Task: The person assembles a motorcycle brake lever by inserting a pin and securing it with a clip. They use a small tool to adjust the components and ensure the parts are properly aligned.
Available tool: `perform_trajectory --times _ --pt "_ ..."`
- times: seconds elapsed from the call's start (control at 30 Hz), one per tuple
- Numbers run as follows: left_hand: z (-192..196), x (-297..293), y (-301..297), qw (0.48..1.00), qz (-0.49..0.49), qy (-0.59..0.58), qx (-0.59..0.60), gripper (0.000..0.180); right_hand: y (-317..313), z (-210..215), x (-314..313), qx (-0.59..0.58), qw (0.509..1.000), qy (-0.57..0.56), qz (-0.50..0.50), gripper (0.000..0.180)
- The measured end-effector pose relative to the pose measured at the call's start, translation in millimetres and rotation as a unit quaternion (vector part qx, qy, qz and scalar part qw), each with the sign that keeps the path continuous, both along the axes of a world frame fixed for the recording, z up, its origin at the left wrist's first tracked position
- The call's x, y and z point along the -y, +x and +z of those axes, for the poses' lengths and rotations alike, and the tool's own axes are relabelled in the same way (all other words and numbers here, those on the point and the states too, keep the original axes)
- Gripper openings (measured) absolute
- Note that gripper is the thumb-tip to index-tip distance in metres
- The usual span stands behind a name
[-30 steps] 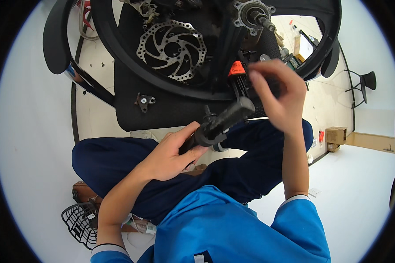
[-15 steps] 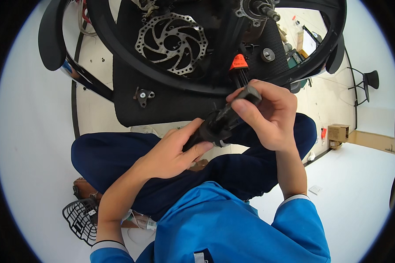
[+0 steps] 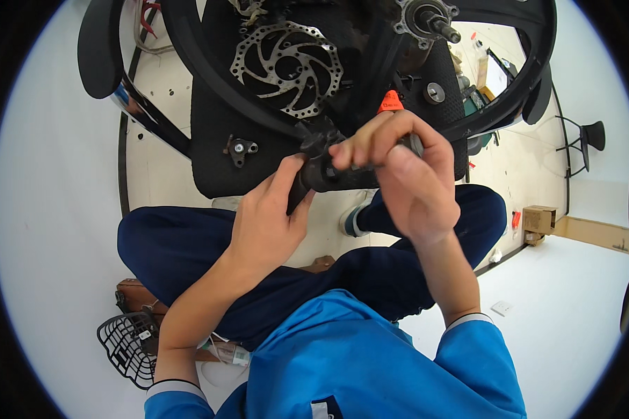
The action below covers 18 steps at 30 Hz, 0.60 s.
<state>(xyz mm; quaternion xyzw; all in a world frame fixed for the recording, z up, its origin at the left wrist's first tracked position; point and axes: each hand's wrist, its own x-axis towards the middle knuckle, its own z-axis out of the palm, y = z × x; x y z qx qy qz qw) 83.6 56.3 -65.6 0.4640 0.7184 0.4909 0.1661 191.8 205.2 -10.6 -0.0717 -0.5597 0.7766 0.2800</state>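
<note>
Gripping a black cylindrical part (image 3: 321, 171) from both ends, the person holds it over their lap. It looks rigid, fairly light and maybe greasy, so its ends are the place to hold. Left hand (image 3: 269, 216) fingers curl beneath it; right hand (image 3: 398, 174) fingers pinch its top.

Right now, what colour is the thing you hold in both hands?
Black part, seen in the head view.

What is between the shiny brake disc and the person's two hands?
In the head view, a black wheel rim curves across the dark mat between the brake disc and the left hand and right hand, which hold a black part.
</note>
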Motion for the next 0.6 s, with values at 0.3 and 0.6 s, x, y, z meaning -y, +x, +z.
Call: perform_trajectory --times 0.3,0.6 --pt "8 -1 -6 0.994 -0.027 -0.031 0.106 0.033 -14 -3 -3 -0.064 0.951 -0.293 -0.069 0.049" --pt "6 4 -11 0.993 -0.030 -0.043 0.107 0.034 -4 -5 -21 -0.039 0.948 -0.309 -0.071 0.031"
